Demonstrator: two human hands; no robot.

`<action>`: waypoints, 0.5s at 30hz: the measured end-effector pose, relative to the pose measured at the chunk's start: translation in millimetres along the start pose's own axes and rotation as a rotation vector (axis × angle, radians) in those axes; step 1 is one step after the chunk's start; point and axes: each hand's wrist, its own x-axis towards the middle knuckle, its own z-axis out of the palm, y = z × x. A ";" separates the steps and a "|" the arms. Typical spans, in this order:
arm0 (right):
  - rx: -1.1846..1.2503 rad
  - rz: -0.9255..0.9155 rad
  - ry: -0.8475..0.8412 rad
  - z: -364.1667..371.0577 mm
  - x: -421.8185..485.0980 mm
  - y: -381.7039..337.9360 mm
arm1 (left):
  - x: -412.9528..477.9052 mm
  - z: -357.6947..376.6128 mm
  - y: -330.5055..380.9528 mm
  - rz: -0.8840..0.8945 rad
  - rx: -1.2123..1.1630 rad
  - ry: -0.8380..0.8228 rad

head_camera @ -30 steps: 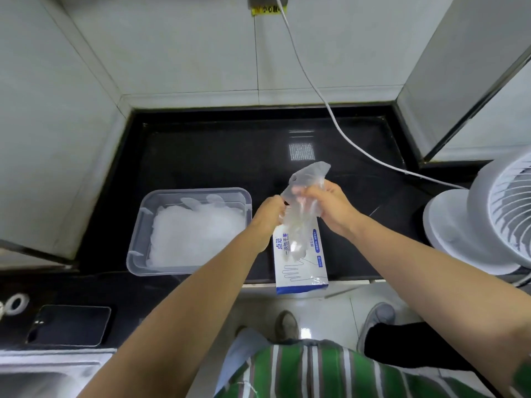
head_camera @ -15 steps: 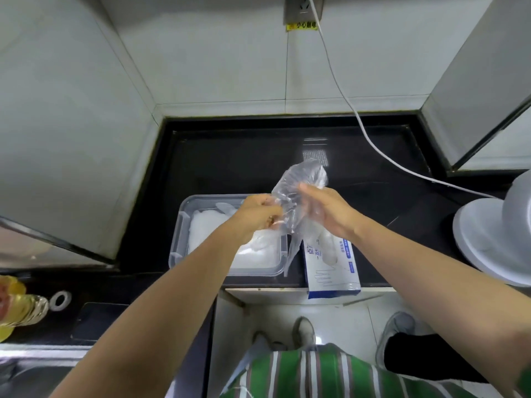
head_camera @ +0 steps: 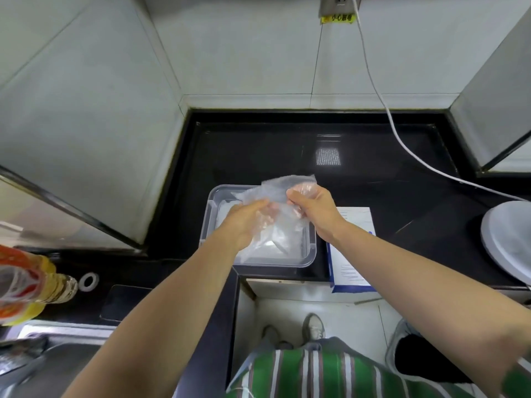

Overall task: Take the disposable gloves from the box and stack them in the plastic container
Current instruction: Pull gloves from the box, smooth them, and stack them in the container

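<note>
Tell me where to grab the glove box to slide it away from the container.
Take the glove box by its near short end, from the front: that end seems to jut slightly past the counter edge, so a thumb fits on top, fingers beneath. Its left long side lies close beside the plastic container, leaving little finger room there.

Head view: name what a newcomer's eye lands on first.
The left hand and right hand grip a clear glove, stretched between them over the plastic container, mid-frame on the black counter. The container already holds a white pile of gloves. The blue-and-white glove box lies just right of it, partly under the right forearm.
</note>
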 end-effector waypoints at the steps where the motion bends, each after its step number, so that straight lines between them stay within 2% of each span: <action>1: -0.038 -0.013 0.030 3.0 0.2 0.5 | 2.2 0.0 -0.9 0.103 -0.010 0.116; 3: -0.096 -0.010 0.064 5.8 1.1 4.2 | 6.5 -2.5 0.2 0.262 0.087 0.310; 6: -0.191 0.015 0.082 5.2 1.8 7.9 | 10.3 -13.0 -3.6 0.409 0.464 0.368; 10: -0.421 -0.029 0.137 2.7 3.9 7.6 | 18.6 -23.8 -21.6 0.377 0.547 0.387; 13: -0.477 -0.191 0.263 3.6 5.2 2.4 | 15.0 -24.7 -30.4 0.382 0.884 0.412; 15: -0.457 -0.328 0.253 9.3 4.1 -4.4 | 14.4 -23.0 -32.2 0.407 1.026 0.398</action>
